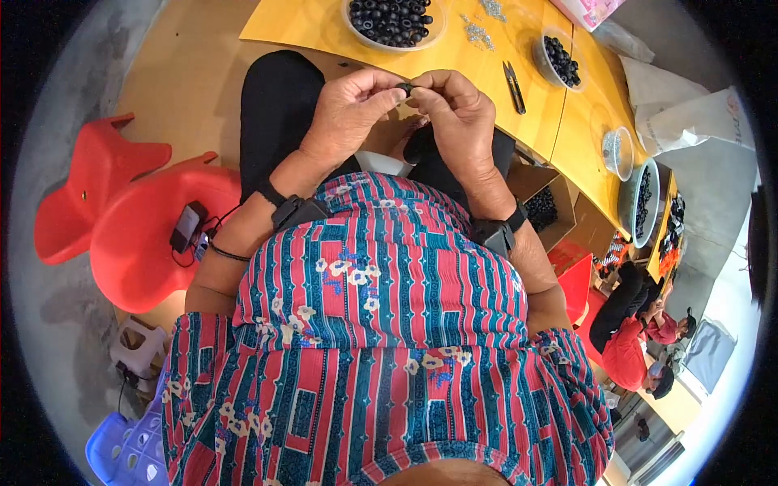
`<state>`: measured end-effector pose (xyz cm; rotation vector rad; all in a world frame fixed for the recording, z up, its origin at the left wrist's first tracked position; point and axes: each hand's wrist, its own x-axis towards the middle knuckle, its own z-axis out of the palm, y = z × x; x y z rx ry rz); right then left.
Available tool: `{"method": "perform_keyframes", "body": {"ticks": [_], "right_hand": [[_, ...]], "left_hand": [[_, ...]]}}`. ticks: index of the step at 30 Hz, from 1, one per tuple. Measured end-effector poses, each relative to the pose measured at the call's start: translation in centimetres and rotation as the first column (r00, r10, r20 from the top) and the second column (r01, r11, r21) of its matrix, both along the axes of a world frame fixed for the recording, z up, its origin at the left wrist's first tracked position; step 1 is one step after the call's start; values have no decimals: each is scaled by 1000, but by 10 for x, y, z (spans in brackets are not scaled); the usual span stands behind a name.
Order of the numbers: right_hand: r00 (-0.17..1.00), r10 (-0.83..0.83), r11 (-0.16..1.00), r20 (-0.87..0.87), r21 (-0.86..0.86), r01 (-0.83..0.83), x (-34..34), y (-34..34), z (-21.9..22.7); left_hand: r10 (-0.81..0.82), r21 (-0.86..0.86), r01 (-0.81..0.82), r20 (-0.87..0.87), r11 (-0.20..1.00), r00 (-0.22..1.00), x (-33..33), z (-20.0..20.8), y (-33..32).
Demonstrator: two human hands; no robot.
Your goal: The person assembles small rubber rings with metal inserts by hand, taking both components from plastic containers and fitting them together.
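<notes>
My left hand (350, 109) and my right hand (460, 121) meet above my lap, close to the table's near edge. Thumbs and fingers of both pinch a small round black piece (406, 88) between them. Fingertips cover part of it, so its exact kind does not show. Beyond the hands, a clear bowl (442, 31) on the yellow table (304, 24) holds many black ring-shaped pieces (389, 20). Small clear bits (479, 35) lie in loose piles to its right. A pair of black thread snips (514, 87) rests on the table right of my right hand.
Farther right stand a second bowl of black pieces (561, 61), a clear cup (618, 154) and a pale green basin (646, 202). Below the table edge is a cardboard box (559, 182). Red chairs (154, 235) are at left; people in red (626, 354) sit at far right.
</notes>
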<state>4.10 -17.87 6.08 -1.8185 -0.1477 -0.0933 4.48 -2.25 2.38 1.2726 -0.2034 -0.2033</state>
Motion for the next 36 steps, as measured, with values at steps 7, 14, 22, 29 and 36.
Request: {"method": "perform_keyframes", "body": {"ticks": [7,14,22,29,36], "right_hand": [[970,158,987,-182,48,-152,6,-12,13],[844,360,833,-398,544,-99,9,-17,5],[895,303,839,-328,536,-87,6,-16,1],[996,-37,992,-79,119,47,-4,2,10],[996,-73,993,-52,90,78,-7,6,7]], "left_hand": [[-14,-26,13,-18,1000,1000,-1,-4,-1],[-61,1,61,71,998,996,2,-1,5],[-17,-22,19,77,1000,997,1,1,1],[85,-76,-84,14,994,996,1,-5,-4],[101,-86,-98,39,992,994,-2,-4,-6]]}}
